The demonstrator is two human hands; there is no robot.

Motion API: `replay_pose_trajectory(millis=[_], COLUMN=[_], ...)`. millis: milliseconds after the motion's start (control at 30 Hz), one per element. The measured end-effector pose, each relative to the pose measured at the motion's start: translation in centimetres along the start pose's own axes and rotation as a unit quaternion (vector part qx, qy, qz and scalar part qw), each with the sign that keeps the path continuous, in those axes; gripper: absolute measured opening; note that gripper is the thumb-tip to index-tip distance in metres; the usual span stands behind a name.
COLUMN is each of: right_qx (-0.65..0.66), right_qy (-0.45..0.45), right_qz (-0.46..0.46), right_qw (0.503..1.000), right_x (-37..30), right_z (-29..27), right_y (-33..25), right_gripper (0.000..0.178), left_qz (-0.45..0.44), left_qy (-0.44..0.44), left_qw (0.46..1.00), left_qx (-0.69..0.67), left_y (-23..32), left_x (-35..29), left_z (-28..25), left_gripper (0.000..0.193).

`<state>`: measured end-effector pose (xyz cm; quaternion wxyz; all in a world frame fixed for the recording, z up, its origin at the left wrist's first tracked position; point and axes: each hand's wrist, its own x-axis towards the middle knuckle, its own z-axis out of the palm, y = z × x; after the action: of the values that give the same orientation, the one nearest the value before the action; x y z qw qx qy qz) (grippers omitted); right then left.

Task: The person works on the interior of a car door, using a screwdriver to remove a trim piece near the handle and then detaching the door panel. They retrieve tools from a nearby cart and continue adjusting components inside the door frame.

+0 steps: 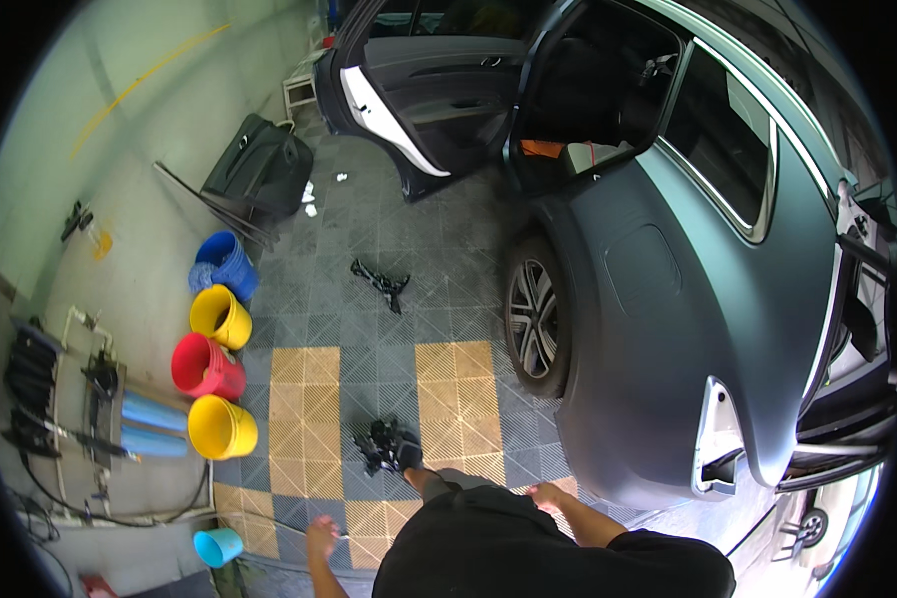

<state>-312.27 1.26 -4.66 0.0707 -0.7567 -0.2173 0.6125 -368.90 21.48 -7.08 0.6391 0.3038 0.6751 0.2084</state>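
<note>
My left hand point(322, 538) hangs low over the tiled floor with its fingers curled. A thin pale bit shows at its fingertips, too small to name. Beside the car's rear bumper is my right hand point(545, 496), its fingers folded in and no object showing in it. A crumpled black bundle point(377, 448) lies on the floor against my dark shoe point(409, 453). Farther ahead lies another shiny black crumpled piece point(381, 286). The grey car point(658, 329) stands on my right with its rear side door point(448, 100) wide open.
Along the left wall stand a blue bucket point(231, 269), a yellow bucket point(221, 317), a red bucket point(209, 367) and another yellow bucket point(222, 429). A light-blue bucket point(217, 546) is nearer. A detached door panel point(257, 164) leans at the back left. The car's tailgate area point(847, 329) is open.
</note>
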Motion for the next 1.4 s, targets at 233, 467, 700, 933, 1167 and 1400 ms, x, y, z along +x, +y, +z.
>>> replay_pose_trajectory(millis=[233, 467, 700, 933, 1167, 1400], right_qx=[-0.045, -0.031, -0.141, 0.268, 0.309, 0.392], right_qy=[0.148, 0.172, 0.078, 0.128, 0.068, 0.148], right_qz=[-0.313, -0.359, 0.044, 0.119, 0.159, -0.004], right_qw=[0.937, 0.917, 0.986, 0.947, 0.935, 0.908], right_x=[7.7, 17.3, 29.1, 25.3, 36.3, 45.1], right_z=[-8.5, -9.9, -6.4, -5.0, -9.1, -17.8], right_y=[-41.0, -61.5, -54.9, -65.9, -76.6, -102.8], right_gripper=[0.031, 0.037, 0.032, 0.026, 0.018, 0.032], left_qz=[-0.217, -0.216, -0.221, -0.058, 0.185, 0.057], left_qy=[-0.082, -0.023, -0.014, -0.012, -0.079, -0.169], left_qw=[0.962, 0.97, 0.97, 0.951, 0.96, 0.929], left_qx=[0.145, 0.11, 0.105, 0.304, 0.196, 0.326], left_y=[6.1, 18.6, 38.4, 65.1, 89.6, 95.3], left_x=[5.1, 18.6, 37.9, 62.3, 75.0, 81.8], left_z=[-0.5, -7.6, -14.6, -22.6, -4.7, 0.4], left_gripper=[0.02, 0.018, 0.02, 0.023, 0.022, 0.023])
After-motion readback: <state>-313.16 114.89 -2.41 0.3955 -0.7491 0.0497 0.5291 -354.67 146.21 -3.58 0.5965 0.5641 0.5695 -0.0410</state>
